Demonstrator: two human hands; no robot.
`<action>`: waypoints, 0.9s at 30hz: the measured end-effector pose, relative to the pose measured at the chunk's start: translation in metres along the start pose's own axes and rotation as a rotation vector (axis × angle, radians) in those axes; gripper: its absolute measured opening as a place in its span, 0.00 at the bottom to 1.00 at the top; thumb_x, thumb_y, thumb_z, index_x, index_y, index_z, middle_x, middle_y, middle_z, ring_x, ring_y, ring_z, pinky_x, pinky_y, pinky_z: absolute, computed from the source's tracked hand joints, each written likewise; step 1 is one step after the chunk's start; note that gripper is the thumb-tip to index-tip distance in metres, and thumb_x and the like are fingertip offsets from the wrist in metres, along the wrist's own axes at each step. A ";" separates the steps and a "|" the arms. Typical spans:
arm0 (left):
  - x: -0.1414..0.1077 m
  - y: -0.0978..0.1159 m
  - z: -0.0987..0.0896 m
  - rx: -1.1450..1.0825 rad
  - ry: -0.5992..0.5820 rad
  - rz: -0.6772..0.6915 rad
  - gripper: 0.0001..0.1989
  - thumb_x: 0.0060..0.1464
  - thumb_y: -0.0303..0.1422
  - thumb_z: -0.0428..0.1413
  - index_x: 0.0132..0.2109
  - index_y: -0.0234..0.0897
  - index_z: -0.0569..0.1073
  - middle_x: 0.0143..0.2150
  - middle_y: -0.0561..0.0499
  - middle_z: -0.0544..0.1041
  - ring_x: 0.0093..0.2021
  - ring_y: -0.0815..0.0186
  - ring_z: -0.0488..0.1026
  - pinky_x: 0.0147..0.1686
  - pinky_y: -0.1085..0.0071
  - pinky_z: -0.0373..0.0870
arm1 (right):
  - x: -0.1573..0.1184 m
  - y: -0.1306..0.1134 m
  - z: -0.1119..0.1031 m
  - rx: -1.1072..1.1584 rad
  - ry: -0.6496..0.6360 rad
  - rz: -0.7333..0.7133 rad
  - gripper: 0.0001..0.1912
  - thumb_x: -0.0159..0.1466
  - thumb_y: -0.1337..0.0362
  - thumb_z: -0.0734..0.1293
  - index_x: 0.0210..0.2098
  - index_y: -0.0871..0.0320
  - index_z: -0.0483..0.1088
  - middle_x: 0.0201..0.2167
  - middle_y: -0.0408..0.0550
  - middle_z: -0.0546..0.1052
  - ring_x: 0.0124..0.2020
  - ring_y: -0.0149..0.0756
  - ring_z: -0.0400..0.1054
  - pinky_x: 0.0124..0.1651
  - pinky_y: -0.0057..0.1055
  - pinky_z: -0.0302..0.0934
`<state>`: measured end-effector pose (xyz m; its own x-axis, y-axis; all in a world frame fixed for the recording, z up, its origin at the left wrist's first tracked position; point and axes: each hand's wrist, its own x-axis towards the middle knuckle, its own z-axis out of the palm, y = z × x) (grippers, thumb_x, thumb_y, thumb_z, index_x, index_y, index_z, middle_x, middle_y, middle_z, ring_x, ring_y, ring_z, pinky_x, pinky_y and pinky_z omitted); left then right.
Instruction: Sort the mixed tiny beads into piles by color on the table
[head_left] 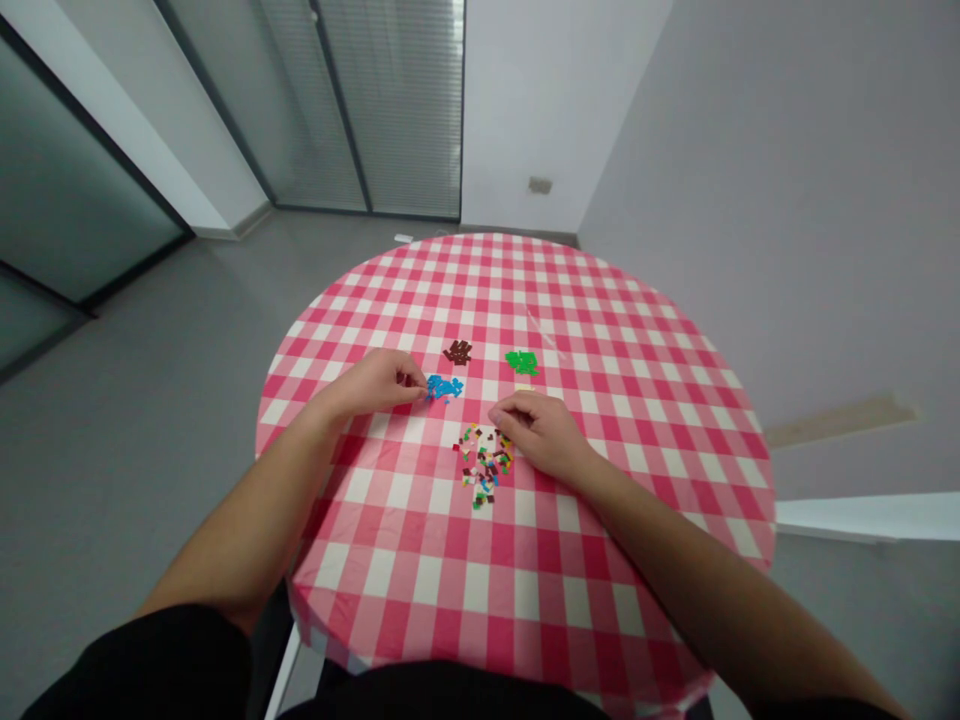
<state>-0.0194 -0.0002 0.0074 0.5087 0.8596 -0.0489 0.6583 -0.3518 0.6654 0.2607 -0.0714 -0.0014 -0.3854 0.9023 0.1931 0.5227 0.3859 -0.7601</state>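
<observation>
My left hand (386,382) is at the left edge of a pile of small blue pieces (445,387), its thumb and fingertips pinched together. Whether a piece is between them is too small to see. At the upper right of a mixed heap of small coloured pieces (484,470) rests my right hand (536,425), fingers curled and pressed together; what they hold, if anything, is hidden. The heap has brown, green, yellow, white, blue and red bits. Beyond the hands lie a brown pile (458,352) and a green pile (523,362). Pale yellowish pieces (525,388) show just behind my right hand.
A round table (420,590) with a pink-and-white checked cover carries all the piles. A wall stands close along its right side. Glass partitions (390,100) and a wall socket (540,185) are beyond the far edge. Grey floor lies to the left.
</observation>
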 end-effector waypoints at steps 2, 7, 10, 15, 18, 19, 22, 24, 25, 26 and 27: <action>0.000 0.004 0.002 -0.005 -0.040 0.001 0.08 0.51 0.34 0.58 0.33 0.37 0.81 0.34 0.48 0.80 0.33 0.66 0.74 0.31 0.72 0.66 | 0.000 0.000 0.000 -0.003 -0.002 0.003 0.10 0.66 0.63 0.64 0.31 0.58 0.74 0.30 0.48 0.78 0.31 0.35 0.70 0.35 0.30 0.60; 0.000 0.011 0.007 -0.004 -0.078 0.042 0.07 0.50 0.35 0.59 0.32 0.36 0.80 0.30 0.50 0.79 0.30 0.67 0.73 0.30 0.73 0.65 | -0.001 0.000 0.001 -0.001 -0.008 0.008 0.10 0.66 0.63 0.64 0.30 0.58 0.74 0.30 0.48 0.79 0.31 0.35 0.70 0.35 0.30 0.60; 0.002 0.011 0.010 0.002 -0.080 0.079 0.07 0.50 0.35 0.60 0.31 0.36 0.80 0.26 0.51 0.77 0.27 0.68 0.72 0.29 0.73 0.64 | -0.001 0.001 0.001 0.000 -0.006 0.002 0.10 0.66 0.63 0.64 0.31 0.58 0.74 0.30 0.48 0.79 0.31 0.35 0.70 0.35 0.30 0.60; 0.003 0.012 0.014 0.007 -0.085 0.049 0.07 0.48 0.34 0.59 0.30 0.37 0.80 0.25 0.51 0.77 0.25 0.67 0.71 0.28 0.73 0.62 | -0.001 0.000 0.000 -0.005 -0.011 -0.011 0.10 0.66 0.63 0.64 0.30 0.58 0.74 0.30 0.48 0.78 0.30 0.35 0.70 0.34 0.30 0.59; 0.003 0.015 0.014 0.023 -0.078 -0.017 0.07 0.48 0.34 0.59 0.30 0.37 0.81 0.26 0.50 0.79 0.26 0.66 0.72 0.28 0.72 0.62 | -0.001 0.000 0.000 0.001 -0.010 -0.011 0.11 0.66 0.63 0.63 0.30 0.58 0.74 0.29 0.48 0.78 0.30 0.35 0.70 0.33 0.30 0.59; 0.003 0.016 0.014 0.028 -0.073 -0.032 0.07 0.48 0.34 0.59 0.31 0.37 0.81 0.27 0.50 0.79 0.26 0.66 0.72 0.27 0.72 0.62 | -0.001 0.000 0.000 0.005 -0.010 -0.009 0.10 0.66 0.63 0.63 0.30 0.58 0.74 0.29 0.48 0.78 0.30 0.35 0.70 0.33 0.30 0.59; 0.003 0.016 0.014 0.030 -0.067 -0.046 0.07 0.48 0.34 0.59 0.30 0.37 0.81 0.27 0.50 0.79 0.25 0.66 0.71 0.26 0.72 0.61 | -0.001 0.000 0.000 0.013 -0.008 -0.006 0.10 0.66 0.63 0.64 0.30 0.58 0.74 0.30 0.48 0.79 0.31 0.35 0.71 0.34 0.30 0.60; 0.003 0.015 0.015 0.032 -0.069 -0.044 0.07 0.48 0.34 0.59 0.30 0.36 0.81 0.26 0.50 0.79 0.25 0.67 0.71 0.26 0.72 0.60 | -0.001 0.001 0.000 0.012 -0.004 -0.013 0.10 0.66 0.63 0.64 0.30 0.58 0.74 0.30 0.48 0.79 0.31 0.35 0.71 0.34 0.30 0.60; 0.003 0.015 0.015 0.034 -0.065 -0.046 0.07 0.48 0.34 0.59 0.30 0.36 0.81 0.26 0.50 0.79 0.25 0.67 0.70 0.26 0.72 0.60 | -0.001 0.001 0.000 0.012 -0.004 -0.015 0.10 0.66 0.63 0.64 0.31 0.58 0.74 0.30 0.48 0.78 0.31 0.35 0.71 0.34 0.30 0.60; 0.003 0.014 0.015 0.037 -0.061 -0.047 0.07 0.48 0.34 0.59 0.30 0.36 0.81 0.26 0.50 0.79 0.25 0.67 0.70 0.26 0.72 0.60 | -0.001 0.001 0.000 0.012 -0.005 -0.017 0.10 0.66 0.63 0.64 0.31 0.58 0.74 0.29 0.48 0.78 0.30 0.34 0.71 0.34 0.30 0.60; 0.003 0.014 0.016 0.040 -0.057 -0.047 0.07 0.48 0.34 0.59 0.31 0.36 0.81 0.26 0.50 0.79 0.25 0.67 0.70 0.26 0.72 0.60 | -0.001 0.001 0.000 0.011 -0.006 -0.018 0.10 0.65 0.64 0.64 0.31 0.59 0.74 0.29 0.47 0.78 0.30 0.34 0.70 0.34 0.29 0.59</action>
<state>0.0001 -0.0079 0.0047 0.5071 0.8532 -0.1222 0.7030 -0.3273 0.6314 0.2616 -0.0725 -0.0023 -0.3995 0.8940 0.2029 0.5074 0.4000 -0.7632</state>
